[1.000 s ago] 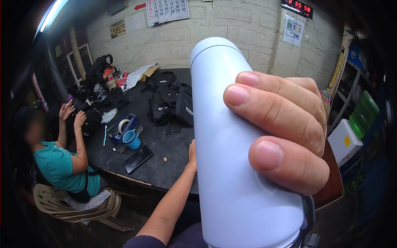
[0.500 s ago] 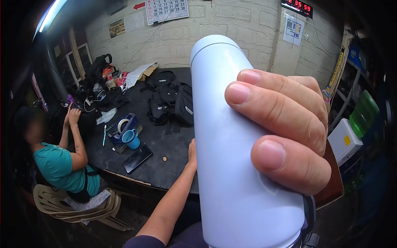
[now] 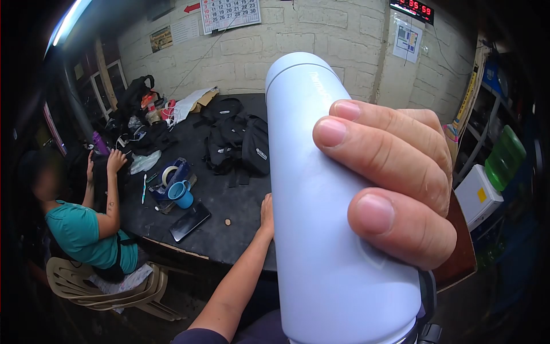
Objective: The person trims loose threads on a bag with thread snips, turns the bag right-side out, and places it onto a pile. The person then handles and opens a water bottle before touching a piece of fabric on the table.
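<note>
A pale white-blue insulated bottle (image 3: 321, 229) fills the middle of the view, held up very close to the camera and tilted, with its rounded end towards the wall. My right hand (image 3: 401, 166) is closed around its right side, several fingertips pressing on the smooth surface. The bottle's lower end runs near the bottom edge, beside a dark part (image 3: 428, 298). My left hand (image 3: 267, 217) rests on the black table (image 3: 240, 200), partly covered by the bottle, so its fingers are mostly hidden. A small brown piece (image 3: 228, 222) lies left of it.
On the table are a phone (image 3: 190, 222), a blue mug (image 3: 180, 195), a tape dispenser (image 3: 175, 171), a toothbrush (image 3: 144, 189) and black bags (image 3: 236, 143). At left, a person in teal (image 3: 86, 226) reaches towards a purple bottle (image 3: 101, 143). Stacked chairs (image 3: 74, 284) stand below.
The bottle's far end has dipped slightly, and lettering near it shows more clearly. The other person's hands have moved apart around the purple bottle. My left hand stays put.
</note>
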A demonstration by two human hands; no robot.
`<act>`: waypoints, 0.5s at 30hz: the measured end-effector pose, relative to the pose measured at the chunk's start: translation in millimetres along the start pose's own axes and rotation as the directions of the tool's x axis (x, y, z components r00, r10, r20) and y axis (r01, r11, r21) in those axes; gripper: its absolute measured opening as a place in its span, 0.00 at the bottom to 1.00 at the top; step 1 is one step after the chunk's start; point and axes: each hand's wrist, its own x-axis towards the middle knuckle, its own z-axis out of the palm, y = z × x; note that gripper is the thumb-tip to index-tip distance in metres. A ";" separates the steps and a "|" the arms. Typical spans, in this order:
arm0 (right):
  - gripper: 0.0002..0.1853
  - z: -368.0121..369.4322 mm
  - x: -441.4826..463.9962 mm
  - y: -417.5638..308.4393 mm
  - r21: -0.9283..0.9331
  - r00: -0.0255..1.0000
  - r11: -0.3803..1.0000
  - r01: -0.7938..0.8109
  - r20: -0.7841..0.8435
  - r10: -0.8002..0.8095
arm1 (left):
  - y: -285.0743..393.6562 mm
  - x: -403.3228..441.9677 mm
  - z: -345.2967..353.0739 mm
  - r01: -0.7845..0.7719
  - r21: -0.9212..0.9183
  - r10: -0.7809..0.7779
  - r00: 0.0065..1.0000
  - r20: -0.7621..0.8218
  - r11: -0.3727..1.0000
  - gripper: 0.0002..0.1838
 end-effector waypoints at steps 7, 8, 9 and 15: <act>0.13 -5.3 0.3 -2.7 -0.005 1.000 1.000 -0.012 -0.008 0.012 | 17.6 -1.4 -14.8 -0.026 0.032 0.025 0.999 0.020 0.999 0.16; 0.13 -17.5 -2.5 -5.2 -0.002 0.988 1.000 -0.029 0.154 0.029 | 25.0 0.5 -19.0 -0.027 0.028 0.027 0.999 0.023 0.999 0.16; 0.18 -28.7 -5.8 -8.4 -0.003 0.949 0.999 -0.050 0.312 0.048 | 32.6 2.0 -24.8 -0.013 0.017 0.013 1.000 0.028 1.000 0.16; 0.19 -71.2 -44.0 -33.3 0.010 0.809 0.961 -0.276 0.543 0.227 | 76.9 5.4 -59.8 -0.060 -0.278 0.018 0.988 -0.154 0.959 0.10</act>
